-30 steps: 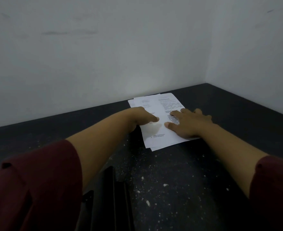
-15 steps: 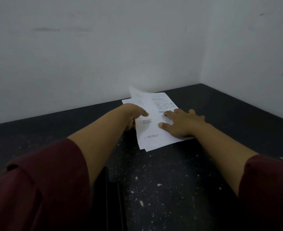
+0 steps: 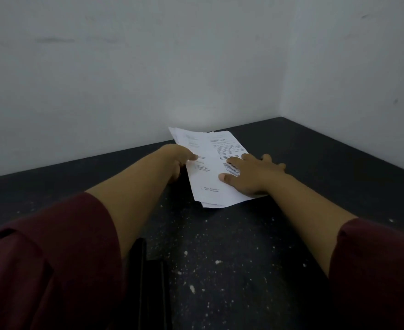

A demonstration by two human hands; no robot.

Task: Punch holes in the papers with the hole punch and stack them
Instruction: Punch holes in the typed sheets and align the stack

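Papers [image 3: 210, 172] lying far-centre on dark speckled table [image 3: 232, 270], close to white wall [image 3: 124, 79]. Left hand [image 3: 176, 160] pinching left edge of top sheet, thumb on top, fingers curled beneath; edge lifting off the pile. Right hand [image 3: 253, 175] pressing flat on right half of pile, fingers straight and spread, holding nothing.

Black object [image 3: 148, 282] showing near, beside left sleeve [image 3: 48, 258]; probably the hole punch, too dark to confirm. White specks scattered across table, possibly punch chads.

Risks, judged from this layout:
- Pinching more than one sheet: several edges fanning at near end of pile, so a second sheet possibly coming along with the first.
- Creasing or tearing top sheet: right palm pinning the same sheet the left is lifting, so pulling before releasing pressure straining the paper.
- Skewing the pile: lower sheets already offset at near edge, sliding further if dragged sideways.
- Knocking the black object with left forearm while drawing sheet nearer.
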